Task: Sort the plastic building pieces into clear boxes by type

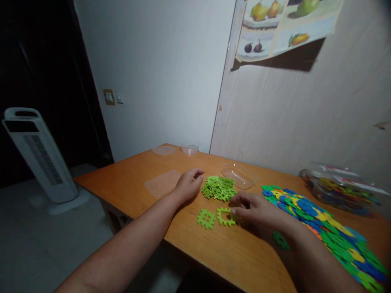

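Observation:
My left hand [188,186] rests on the table just left of a heap of lime-green notched building pieces [218,188]. Its fingers curl loosely inward, and nothing shows in them. My right hand [252,205] is in front of the heap's right side. Its thumb and fingers close on the right edge of a yellow-green square frame piece [225,216] with a large open centre. Left of that frame and apart from it lies a green square lattice piece [206,219] with notched edges, flat on the table.
Colourful flat disc pieces [317,215] spread over the right side, with one dark green disc [280,240] apart. Behind are a clear tray [240,176], a flat lid [161,184], a round tub [190,149], a round lid [163,150] and a filled clear container [342,191].

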{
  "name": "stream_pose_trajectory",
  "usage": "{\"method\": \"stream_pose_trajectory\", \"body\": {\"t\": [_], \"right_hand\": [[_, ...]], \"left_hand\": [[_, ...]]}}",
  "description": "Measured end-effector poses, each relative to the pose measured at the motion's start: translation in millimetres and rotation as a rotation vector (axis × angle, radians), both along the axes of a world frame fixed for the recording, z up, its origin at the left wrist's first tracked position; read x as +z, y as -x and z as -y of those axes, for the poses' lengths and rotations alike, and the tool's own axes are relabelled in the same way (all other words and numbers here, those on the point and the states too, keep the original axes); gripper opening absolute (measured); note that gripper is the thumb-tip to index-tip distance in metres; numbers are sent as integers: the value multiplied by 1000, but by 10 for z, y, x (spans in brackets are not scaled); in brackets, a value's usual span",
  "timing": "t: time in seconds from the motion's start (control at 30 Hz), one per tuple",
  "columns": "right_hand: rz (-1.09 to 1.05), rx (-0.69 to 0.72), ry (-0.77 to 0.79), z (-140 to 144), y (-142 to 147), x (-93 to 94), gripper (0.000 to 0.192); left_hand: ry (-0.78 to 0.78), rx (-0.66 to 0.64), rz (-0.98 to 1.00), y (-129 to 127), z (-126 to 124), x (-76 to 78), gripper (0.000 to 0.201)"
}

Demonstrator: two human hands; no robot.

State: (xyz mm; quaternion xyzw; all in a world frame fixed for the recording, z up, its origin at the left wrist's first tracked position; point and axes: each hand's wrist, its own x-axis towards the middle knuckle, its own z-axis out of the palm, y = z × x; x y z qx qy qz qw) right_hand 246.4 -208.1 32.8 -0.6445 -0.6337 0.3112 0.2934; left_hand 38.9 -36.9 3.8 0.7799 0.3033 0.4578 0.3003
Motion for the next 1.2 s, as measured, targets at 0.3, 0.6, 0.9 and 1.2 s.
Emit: {"method": "stream_pose_trajectory", "body": {"t": [0.3, 0.6, 0.9, 1.2], "right_hand": [[414, 63, -42, -25, 130, 26, 36], [456, 2, -212, -47, 649, 2, 41], [523, 22, -106, -69, 477, 69, 42], [487, 61, 70, 46, -320, -4, 50]], "left_hand": [[257, -196, 42, 17, 243, 213, 16], [256, -30, 349, -177, 55, 215, 13], [91, 48, 134, -53, -133, -162, 22], [57, 28, 110, -41, -135, -131, 22]]}}
